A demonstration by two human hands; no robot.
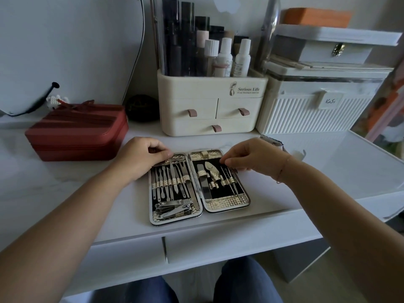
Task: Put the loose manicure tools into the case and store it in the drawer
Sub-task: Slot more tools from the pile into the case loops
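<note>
The manicure case (227, 206) lies open and flat on the white desk (87, 193), gold-patterned rims around black lining. Several steel tools (170, 184) sit under elastic loops in its left half, with nail clippers (175, 209) at the bottom. The right half holds a file, a nipper (213, 171) and a few thin picks. My left hand (140, 158) rests on the case's top left corner, fingers curled with the thumb on the rim. My right hand (251, 157) is at the right half's upper edge, its fingertips pinching a thin pick (227, 171).
A red zipped box (78, 134) stands at the left. Behind the case is a cream cosmetics organiser (209, 108) with three small drawers and bottles on top. A white ribbed box (317, 108) stands at the right. The desk's own drawer fronts (218, 243) show below the front edge.
</note>
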